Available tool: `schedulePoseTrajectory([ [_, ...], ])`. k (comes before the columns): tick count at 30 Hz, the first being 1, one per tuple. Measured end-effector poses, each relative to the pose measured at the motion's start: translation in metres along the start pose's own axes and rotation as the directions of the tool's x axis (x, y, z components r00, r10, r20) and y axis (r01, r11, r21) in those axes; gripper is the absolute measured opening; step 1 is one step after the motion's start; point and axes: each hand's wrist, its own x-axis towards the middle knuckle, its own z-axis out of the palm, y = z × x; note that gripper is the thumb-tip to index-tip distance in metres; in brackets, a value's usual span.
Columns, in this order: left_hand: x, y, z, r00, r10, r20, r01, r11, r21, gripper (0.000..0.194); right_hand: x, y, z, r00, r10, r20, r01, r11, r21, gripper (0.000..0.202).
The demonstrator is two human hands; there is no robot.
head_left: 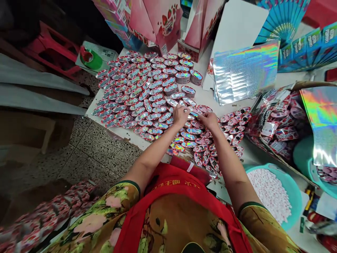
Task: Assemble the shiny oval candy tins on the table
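My left hand [181,115] and my right hand [210,121] are close together over the table, fingertips pinched. Between them is a small piece of shiny holographic foil [194,113], with one end in each hand. Beneath and around them stand rows of small oval red-and-white containers; those to the left have shiny silver oval tops [155,92]. Near my right forearm, several oval containers [237,130] have no silver top and show pink or dark insides. My fingers partly hide the foil piece and the containers right below.
Holographic sheets [246,73] lie at the back right, near blue packaging [301,49]. Pink strawberry-printed boxes [158,24] stand at the back. On the right are a carton of packets [286,119] and a teal basin [296,189] of small pinkish-white pieces. A red stool [50,49] stands left.
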Motion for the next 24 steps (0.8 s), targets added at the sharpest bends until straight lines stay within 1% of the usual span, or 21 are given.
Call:
schedulePoseTrajectory([
  [2, 0.013, 0.005, 0.006, 1.0, -0.002, -0.005, 0.003, 0.997, 0.08, 0.011, 0.015, -0.006, 0.0, 0.999, 0.027, -0.038, -0.03, 0.995, -0.094, 0.025],
  [4, 0.018, 0.006, 0.012, 1.0, 0.003, -0.009, -0.002, 0.994, 0.111, 0.012, 0.021, -0.01, 0.0, 0.998, 0.041, -0.051, -0.049, 0.986, -0.16, 0.024],
  [8, 0.02, -0.001, 0.024, 0.999, 0.051, -0.011, -0.049, 0.993, 0.103, 0.012, 0.023, -0.017, 0.0, 0.995, 0.087, -0.055, -0.099, 0.96, -0.261, 0.02],
  [10, 0.023, -0.005, 0.027, 0.998, 0.053, -0.044, -0.05, 0.997, 0.065, 0.01, 0.025, -0.019, -0.001, 0.989, 0.125, -0.073, -0.142, 0.944, -0.298, 0.02],
  [13, 0.032, -0.008, 0.029, 0.998, 0.002, -0.067, -0.003, 1.0, -0.01, 0.021, 0.035, -0.015, -0.004, 0.979, 0.169, -0.111, -0.197, 0.922, -0.332, 0.036],
  [14, 0.035, -0.008, 0.028, 0.999, -0.006, -0.053, 0.005, 1.0, -0.025, 0.021, 0.037, -0.011, -0.005, 0.979, 0.16, -0.126, -0.194, 0.921, -0.338, 0.042],
  [16, 0.038, -0.008, 0.024, 1.0, 0.02, -0.01, -0.021, 0.999, -0.038, 0.016, 0.035, 0.0, -0.007, 0.984, 0.078, -0.16, -0.128, 0.936, -0.328, 0.05],
  [18, 0.032, -0.01, 0.016, 0.997, 0.076, 0.023, -0.075, 0.996, -0.052, 0.008, 0.018, 0.014, -0.005, 0.98, -0.049, -0.193, -0.009, 0.957, -0.289, 0.05],
  [19, 0.023, -0.013, 0.01, 0.993, 0.108, 0.045, -0.105, 0.992, -0.07, 0.006, 0.002, 0.02, -0.004, 0.977, -0.104, -0.185, 0.053, 0.963, -0.264, 0.049],
  [20, 0.009, -0.016, 0.002, 0.986, 0.144, 0.081, -0.136, 0.986, -0.101, 0.005, -0.019, 0.027, -0.002, 0.979, -0.144, -0.146, 0.107, 0.966, -0.237, 0.047],
  [21, -0.009, -0.022, -0.008, 0.973, 0.185, 0.135, -0.166, 0.976, -0.143, 0.004, -0.044, 0.032, 0.001, 0.982, -0.174, -0.079, 0.154, 0.965, -0.214, 0.045],
  [22, -0.031, -0.028, -0.018, 0.95, 0.232, 0.211, -0.193, 0.962, -0.193, 0.004, -0.072, 0.038, 0.004, 0.981, -0.195, 0.011, 0.193, 0.961, -0.197, 0.043],
  [23, -0.057, -0.035, -0.029, 0.911, 0.283, 0.299, -0.213, 0.946, -0.246, 0.006, -0.101, 0.043, 0.008, 0.97, -0.217, 0.112, 0.235, 0.954, -0.189, 0.039],
  [24, -0.085, -0.043, -0.038, 0.858, 0.33, 0.394, -0.224, 0.93, -0.292, 0.009, -0.129, 0.048, 0.014, 0.95, -0.237, 0.203, 0.276, 0.941, -0.195, 0.034],
])
